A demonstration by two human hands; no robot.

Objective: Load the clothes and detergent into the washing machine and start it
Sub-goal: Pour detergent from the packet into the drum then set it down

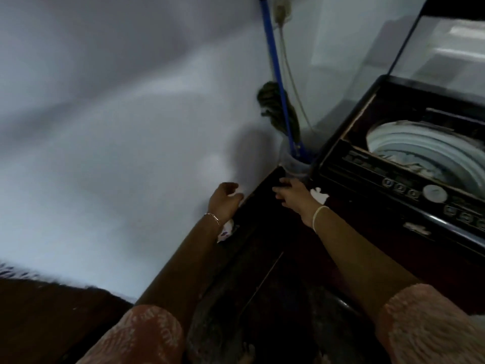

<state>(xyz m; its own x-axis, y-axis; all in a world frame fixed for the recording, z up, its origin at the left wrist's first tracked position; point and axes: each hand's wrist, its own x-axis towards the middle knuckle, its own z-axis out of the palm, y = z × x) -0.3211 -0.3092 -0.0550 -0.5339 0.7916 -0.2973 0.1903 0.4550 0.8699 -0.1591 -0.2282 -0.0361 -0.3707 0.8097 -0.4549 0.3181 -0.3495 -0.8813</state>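
The view is blurred. A dark top-loading washing machine [409, 185] stands at the right with its glass lid [443, 48] raised. Pale laundry shows inside its drum [425, 151]. My left hand [224, 203] is by the wall with its fingers curled; a white printed packet [226, 229] shows at its fingertips and under its wrist, so it seems to grip it. My right hand [291, 195] reaches over the dark floor beside the machine with its fingers stretched out, holding nothing. A small white crumpled piece [319, 196] lies just right of that hand.
A blue-handled mop [278, 82] with a dark head leans in the corner behind the machine, its foot in a pale bucket [294, 166]. A cable [291, 74] hangs down the wall there. The pale wall fills the left; the floor [262, 285] is dark.
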